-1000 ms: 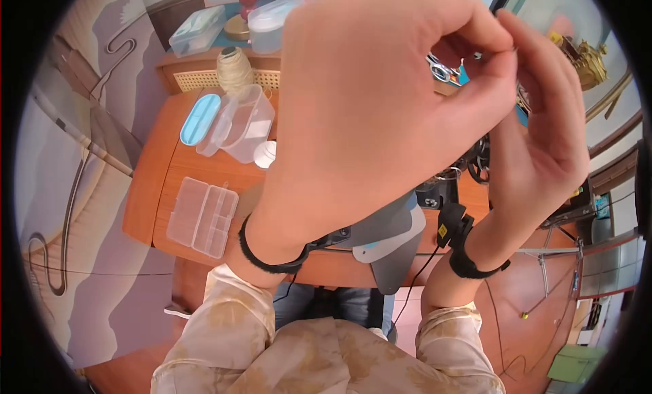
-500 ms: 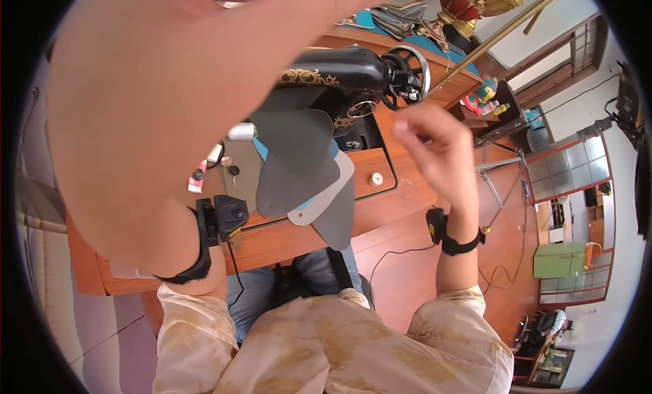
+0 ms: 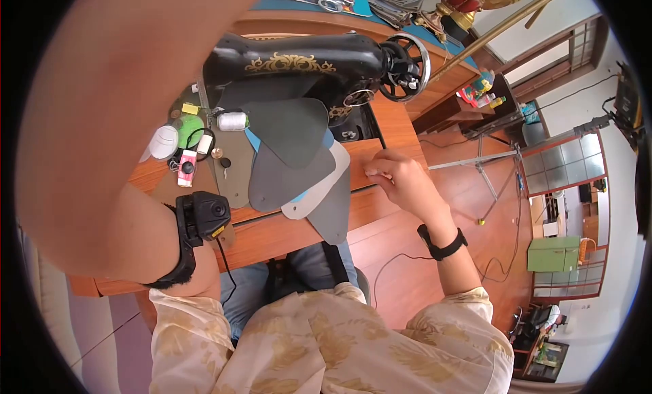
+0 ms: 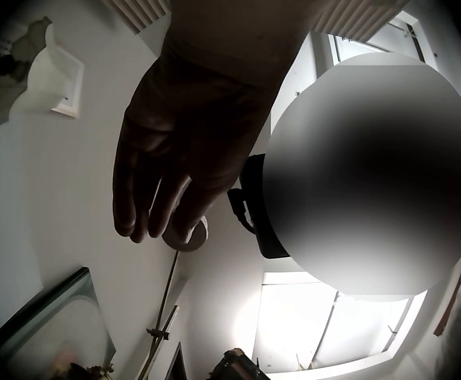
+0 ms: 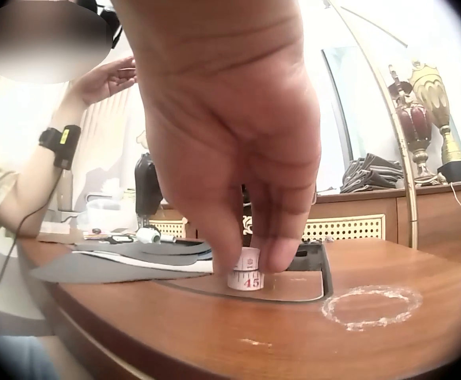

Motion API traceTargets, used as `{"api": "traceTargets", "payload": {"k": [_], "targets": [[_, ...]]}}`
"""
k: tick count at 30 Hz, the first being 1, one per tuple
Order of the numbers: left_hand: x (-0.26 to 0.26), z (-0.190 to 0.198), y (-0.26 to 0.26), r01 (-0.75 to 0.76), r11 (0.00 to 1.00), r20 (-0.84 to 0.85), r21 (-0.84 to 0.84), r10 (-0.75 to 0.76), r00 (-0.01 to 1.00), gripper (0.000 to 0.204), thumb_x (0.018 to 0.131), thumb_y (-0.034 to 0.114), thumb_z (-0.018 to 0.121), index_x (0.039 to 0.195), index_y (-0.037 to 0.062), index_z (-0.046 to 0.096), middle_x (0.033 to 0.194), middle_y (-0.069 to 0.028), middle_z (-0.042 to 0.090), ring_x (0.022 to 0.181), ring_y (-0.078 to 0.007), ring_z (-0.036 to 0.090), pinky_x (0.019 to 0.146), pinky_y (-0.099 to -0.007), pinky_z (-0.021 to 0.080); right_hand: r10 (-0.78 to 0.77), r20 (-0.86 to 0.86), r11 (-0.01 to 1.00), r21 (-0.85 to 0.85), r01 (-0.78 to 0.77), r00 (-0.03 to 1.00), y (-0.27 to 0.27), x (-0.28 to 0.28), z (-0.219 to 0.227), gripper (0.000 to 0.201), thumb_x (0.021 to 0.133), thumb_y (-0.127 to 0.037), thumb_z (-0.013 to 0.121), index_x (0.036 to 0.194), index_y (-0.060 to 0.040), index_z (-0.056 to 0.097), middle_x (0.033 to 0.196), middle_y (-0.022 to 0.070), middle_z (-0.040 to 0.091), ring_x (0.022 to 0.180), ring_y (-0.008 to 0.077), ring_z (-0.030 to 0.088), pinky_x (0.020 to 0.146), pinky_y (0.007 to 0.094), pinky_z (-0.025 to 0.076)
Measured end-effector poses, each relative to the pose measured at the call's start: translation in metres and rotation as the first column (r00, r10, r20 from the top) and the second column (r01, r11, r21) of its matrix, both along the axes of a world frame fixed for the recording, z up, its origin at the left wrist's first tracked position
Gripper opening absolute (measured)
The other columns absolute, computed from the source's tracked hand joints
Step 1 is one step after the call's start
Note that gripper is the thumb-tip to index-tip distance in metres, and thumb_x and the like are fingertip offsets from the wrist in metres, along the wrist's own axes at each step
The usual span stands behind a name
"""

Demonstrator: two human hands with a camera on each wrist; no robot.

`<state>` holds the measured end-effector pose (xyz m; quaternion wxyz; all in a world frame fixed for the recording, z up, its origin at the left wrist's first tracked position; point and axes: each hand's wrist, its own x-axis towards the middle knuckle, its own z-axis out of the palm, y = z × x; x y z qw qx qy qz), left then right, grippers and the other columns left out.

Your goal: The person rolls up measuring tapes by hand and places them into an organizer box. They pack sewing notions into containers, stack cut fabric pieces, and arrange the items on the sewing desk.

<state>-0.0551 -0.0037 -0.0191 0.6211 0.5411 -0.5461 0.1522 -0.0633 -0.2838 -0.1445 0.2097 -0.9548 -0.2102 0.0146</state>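
My right hand [image 3: 406,180] is low over the table's front right part. In the right wrist view its thumb and fingertips pinch a small rolled tape measure [image 5: 246,280] with printed numbers, close over the wood. My left hand [image 4: 195,142] is raised near the head, and its forearm [image 3: 129,116] fills the left of the head view. Its fingers point away from the wrist with the tips close together; I cannot tell whether something thin is between them. Grey cut fabric pieces [image 3: 288,180] lie overlapping left of my right hand, in front of a black sewing machine [image 3: 299,58].
A white thread spool [image 3: 233,121], a pink-labelled box [image 3: 186,169], a green disc [image 3: 189,130] and other small items lie left of the fabric. Scissors [image 3: 331,2] sit on the rear shelf. A black handwheel [image 3: 407,68] juts out right of the machine.
My hands have parted from their raised, close position. My right hand has come down to the table and over the tape measure, while the left stays raised. The head view has swung right.
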Motion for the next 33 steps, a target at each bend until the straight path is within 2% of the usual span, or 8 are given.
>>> {"api": "traceTargets", "payload": {"k": [10, 18, 21, 25, 26, 27, 28, 33], "targets": [[-0.002, 0.011, -0.007, 0.06, 0.98, 0.146, 0.189, -0.089, 0.985, 0.024, 0.075, 0.015, 0.077, 0.088, -0.0024, 0.069, 0.087, -0.0126, 0.071, 0.076, -0.0184, 0.067, 0.076, -0.0274, 0.055, 0.034, 0.062, 0.997, -0.069, -0.03, 0.997, -0.001, 0.004, -0.009, 0.015, 0.085, 0.002, 0.066, 0.1, -0.0009, 0.069, 0.097, 0.0146, 0.068, 0.089, 0.037, 0.066, 0.075, 0.0441, 0.054], [-0.013, 0.015, 0.007, 0.072, 0.937, 0.252, 0.343, -0.166, 0.953, 0.027, 0.072, 0.02, 0.079, 0.086, -0.001, 0.069, 0.085, -0.0124, 0.071, 0.075, -0.0192, 0.067, 0.076, -0.0278, 0.054, 0.044, 0.016, 0.999, 0.001, -0.044, 0.999, 0.0, 0.002, -0.011, 0.013, 0.086, 0.003, 0.066, 0.099, 0.001, 0.069, 0.098, 0.0167, 0.068, 0.09, 0.0365, 0.066, 0.077, 0.0417, 0.055], [-0.007, 0.034, 0.006, -0.024, 0.902, 0.288, 0.43, -0.112, 0.951, 0.028, 0.071, 0.021, 0.079, 0.085, -0.0005, 0.069, 0.084, -0.0123, 0.071, 0.074, -0.0195, 0.067, 0.076, -0.028, 0.054, 0.071, 0.048, 0.997, -0.014, -0.071, 0.996, 0.0, 0.003, -0.006, 0.015, 0.084, 0.005, 0.067, 0.099, 0.0018, 0.069, 0.098, 0.017, 0.068, 0.089, 0.037, 0.067, 0.077, 0.0404, 0.055], [-0.009, 0.047, 0.051, -0.258, 0.779, 0.296, 0.571, 0.098, 0.95, 0.029, 0.07, 0.023, 0.08, 0.084, 0.0001, 0.069, 0.083, -0.0123, 0.07, 0.073, -0.0199, 0.067, 0.076, -0.0282, 0.054, 0.057, 0.089, 0.998, -0.046, -0.053, 0.994, 0.039, -0.002, 0.029, 0.011, 0.084, 0.007, 0.066, 0.094, 0.0018, 0.068, 0.095, 0.0176, 0.067, 0.086, 0.0388, 0.067, 0.071, 0.0403, 0.054], [-0.004, 0.054, 0.047, -0.301, 0.744, 0.3, 0.596, 0.142, 0.943, 0.029, 0.07, 0.024, 0.08, 0.083, 0.0003, 0.069, 0.083, -0.0122, 0.07, 0.073, -0.02, 0.067, 0.076, -0.0283, 0.054, 0.067, 0.066, 0.998, -0.015, -0.066, 0.996, 0.049, -0.003, 0.039, 0.014, 0.08, 0.007, 0.066, 0.092, 0.002, 0.068, 0.09, 0.0226, 0.068, 0.079, 0.0422, 0.064, 0.068, 0.0418, 0.053], [-0.014, 0.053, 0.061, -0.337, 0.712, 0.307, 0.616, 0.176, 0.935, 0.03, 0.069, 0.024, 0.08, 0.083, 0.0005, 0.069, 0.083, -0.0122, 0.07, 0.073, -0.0201, 0.067, 0.076, -0.0284, 0.054, 0.188, 0.191, 0.973, -0.17, -0.156, 0.963, 0.027, -0.001, 0.028, 0.016, 0.079, 0.008, 0.063, 0.091, 0.0007, 0.069, 0.092, 0.0228, 0.068, 0.08, 0.0426, 0.064, 0.069, 0.0427, 0.053], [-0.018, 0.055, 0.061, -0.363, 0.684, 0.315, 0.633, 0.201, 0.927, 0.03, 0.069, 0.025, 0.08, 0.083, 0.0007, 0.069, 0.083, -0.0122, 0.07, 0.073, -0.0202, 0.067, 0.076, -0.0284, 0.054, 0.108, 0.181, 0.973, -0.223, -0.067, 0.978, 0.008, -0.009, 0.016, 0.018, 0.079, 0.01, 0.065, 0.094, 0.001, 0.069, 0.096, 0.0189, 0.069, 0.085, 0.0378, 0.066, 0.075, 0.041, 0.055], [-0.04, 0.048, 0.062, -0.424, 0.598, 0.343, 0.68, 0.253, 0.905, 0.032, 0.068, 0.027, 0.081, 0.081, 0.0013, 0.069, 0.082, -0.0121, 0.07, 0.072, -0.0206, 0.066, 0.076, -0.0287, 0.053, 0.316, 0.206, 0.94, 0.066, -0.336, 0.926, 0.148, 0.002, 0.056, 0.021, 0.08, 0.011, 0.068, 0.098, 0.001, 0.07, 0.101, 0.0152, 0.069, 0.088, 0.0335, 0.068, 0.078, 0.0393, 0.056]]}}
